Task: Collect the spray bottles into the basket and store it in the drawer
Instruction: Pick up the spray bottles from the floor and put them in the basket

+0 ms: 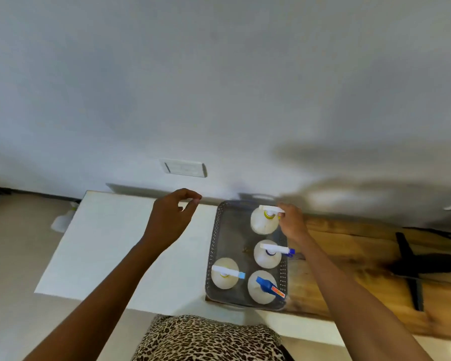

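Observation:
A grey perforated basket [220,235] stands on the white top, its right side over the wooden surface. Several white spray bottles stand upright inside it. The far one [263,221] has a white trigger and yellow collar; my right hand [292,222] grips its trigger head from the right. Behind it toward me are a bottle with a blue nozzle tip [267,255], one with a light blue tip [224,273] and one with a blue trigger head [262,287]. My left hand [171,217] hovers over the white top left of the basket, fingers curled apart, holding nothing.
The white top [115,251] ends at the wall behind, where a white socket plate [184,168] sits. A wooden surface [349,261] extends right, with a black stand [412,269] on it. One more pale bottle [63,220] lies on the floor at left.

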Demonstrator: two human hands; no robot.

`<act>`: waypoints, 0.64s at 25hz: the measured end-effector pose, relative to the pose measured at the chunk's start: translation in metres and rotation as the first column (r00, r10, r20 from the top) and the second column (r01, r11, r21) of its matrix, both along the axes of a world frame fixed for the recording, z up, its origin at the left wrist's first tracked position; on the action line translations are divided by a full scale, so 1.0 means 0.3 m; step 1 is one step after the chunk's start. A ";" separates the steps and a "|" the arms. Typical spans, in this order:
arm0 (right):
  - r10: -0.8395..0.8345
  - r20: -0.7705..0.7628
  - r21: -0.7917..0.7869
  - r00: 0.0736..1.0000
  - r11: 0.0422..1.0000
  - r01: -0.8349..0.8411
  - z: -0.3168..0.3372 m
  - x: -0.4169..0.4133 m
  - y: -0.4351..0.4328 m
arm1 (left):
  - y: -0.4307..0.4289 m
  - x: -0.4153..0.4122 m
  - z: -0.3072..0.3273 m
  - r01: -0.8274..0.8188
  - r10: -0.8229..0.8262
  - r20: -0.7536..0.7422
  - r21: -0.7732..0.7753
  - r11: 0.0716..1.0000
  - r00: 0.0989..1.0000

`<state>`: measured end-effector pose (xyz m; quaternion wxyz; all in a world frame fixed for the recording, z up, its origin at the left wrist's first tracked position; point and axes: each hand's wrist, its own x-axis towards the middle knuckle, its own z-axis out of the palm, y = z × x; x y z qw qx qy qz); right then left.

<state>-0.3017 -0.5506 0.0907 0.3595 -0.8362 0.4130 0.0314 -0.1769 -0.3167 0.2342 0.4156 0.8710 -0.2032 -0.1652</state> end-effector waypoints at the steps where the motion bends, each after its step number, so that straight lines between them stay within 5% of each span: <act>1: 0.001 -0.001 0.009 1.000 1.000 -0.001 -0.025 0.009 -0.008 | 0.007 0.011 -0.006 -0.019 0.019 -0.003 0.022 1.000 1.000; 16: 0.082 -0.074 0.012 0.994 0.997 -0.081 -0.172 0.094 -0.055 | 0.037 0.091 -0.105 -0.159 0.177 -0.121 0.143 0.977 0.977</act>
